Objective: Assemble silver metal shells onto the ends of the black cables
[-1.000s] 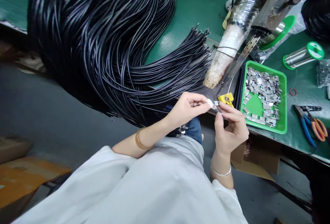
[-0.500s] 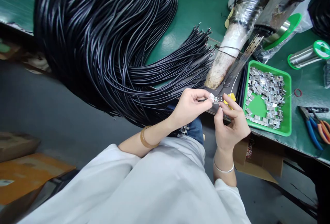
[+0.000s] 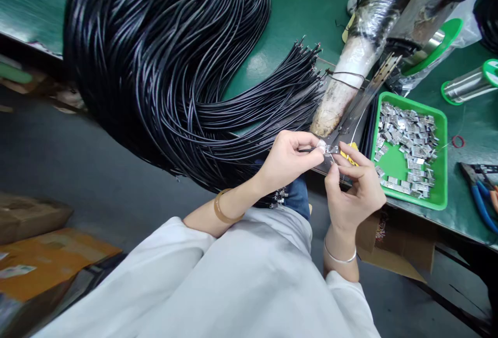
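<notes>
My left hand (image 3: 292, 155) is closed in a pinch on the end of a black cable, and a white covering shows on a fingertip. At that end sits a small metal USB connector (image 3: 332, 149), just beyond the fingertips. My right hand (image 3: 356, 185) is closed too, with thumb and fingers on a thin silvery solder wire (image 3: 332, 158) whose tip reaches the connector. The right index fingertip is close beside the connector; whether it touches I cannot tell. Behind the right fingers is a small yellow piece (image 3: 349, 155).
A large bundle of black cables (image 3: 167, 78) covers the left of the green bench (image 3: 295, 0). To the right are a green tray (image 3: 443, 172) of metal connector shells, a solder spool (image 3: 469, 86) and pliers (image 3: 480, 200). A plastic-wrapped tube (image 3: 342, 86) slants down near my hands.
The view has shifted slightly, so the bench things appear a little further right. My right hand has moved slightly right and down; both hands keep their pinch.
</notes>
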The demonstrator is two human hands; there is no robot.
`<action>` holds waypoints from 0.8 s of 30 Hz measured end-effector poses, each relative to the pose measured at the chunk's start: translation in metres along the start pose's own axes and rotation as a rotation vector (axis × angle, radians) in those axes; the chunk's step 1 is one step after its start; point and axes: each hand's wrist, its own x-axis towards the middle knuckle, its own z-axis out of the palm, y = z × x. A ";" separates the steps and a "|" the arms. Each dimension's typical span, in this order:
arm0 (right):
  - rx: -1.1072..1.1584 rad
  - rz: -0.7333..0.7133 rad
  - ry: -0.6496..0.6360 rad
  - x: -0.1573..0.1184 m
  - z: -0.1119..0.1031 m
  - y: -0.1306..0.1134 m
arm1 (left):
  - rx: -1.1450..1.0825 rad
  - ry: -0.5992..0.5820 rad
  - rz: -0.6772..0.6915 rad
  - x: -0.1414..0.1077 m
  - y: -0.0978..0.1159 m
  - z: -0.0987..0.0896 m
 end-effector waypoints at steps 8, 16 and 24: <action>-0.096 -0.052 0.025 0.006 0.000 0.000 | 0.113 0.012 0.035 -0.005 -0.001 0.002; -0.126 -0.107 -0.014 0.000 -0.004 -0.002 | 0.152 -0.061 0.023 -0.003 -0.001 -0.003; -0.099 -0.008 -0.038 -0.003 -0.013 0.006 | 0.222 -0.168 0.059 -0.010 0.007 -0.005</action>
